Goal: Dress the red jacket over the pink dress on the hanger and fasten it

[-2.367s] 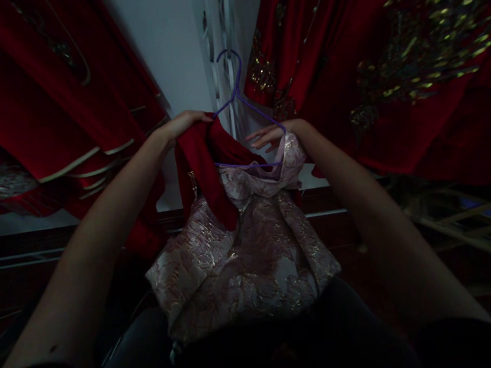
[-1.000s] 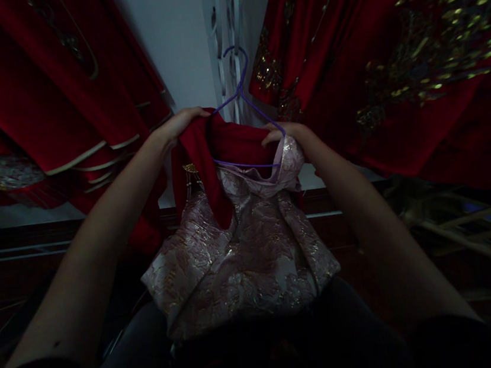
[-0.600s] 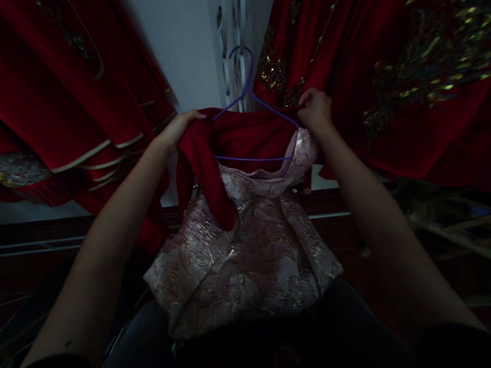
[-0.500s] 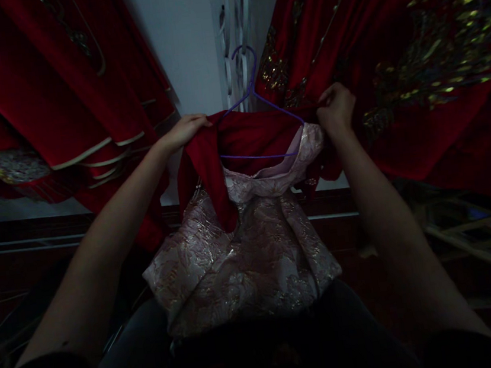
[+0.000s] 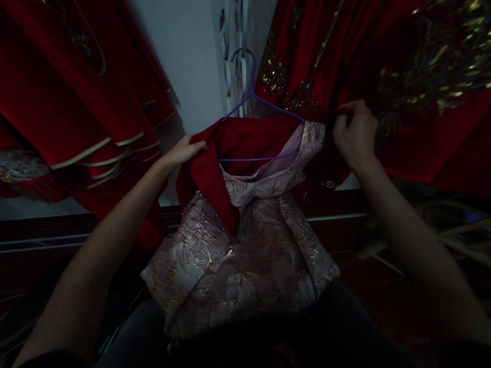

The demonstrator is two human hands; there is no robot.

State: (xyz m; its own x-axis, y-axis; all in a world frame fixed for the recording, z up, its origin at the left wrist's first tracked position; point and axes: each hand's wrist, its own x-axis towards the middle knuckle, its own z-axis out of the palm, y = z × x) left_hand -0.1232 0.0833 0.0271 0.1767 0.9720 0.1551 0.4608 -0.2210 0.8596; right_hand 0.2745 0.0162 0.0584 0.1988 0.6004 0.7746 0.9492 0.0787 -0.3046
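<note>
A pale pink brocade dress (image 5: 277,263) with a shiny pattern hangs on a purple wire hanger (image 5: 253,87) in front of me. A plain red garment (image 5: 248,133) lies around the hanger's shoulders, one part of it falling over the dress front. My left hand (image 5: 185,149) is closed on the red garment's edge beside the left end of the hanger. To the right of the dress, my right hand (image 5: 358,134) pinches the red cloth and pulls it outward. Its fingertips are partly turned away from view.
Red garments (image 5: 58,81) with pale trim hang at the left. More red garments (image 5: 437,142) with gold sequins hang at the right. Between them stands a white cabinet (image 5: 184,48) with metal handles. Wooden slats (image 5: 481,250) show at the lower right. The light is dim.
My right hand has moved right and slightly down with the red cloth. My left hand has shifted slightly left and down, stretching the garment wider. The dress and hanger have barely moved.
</note>
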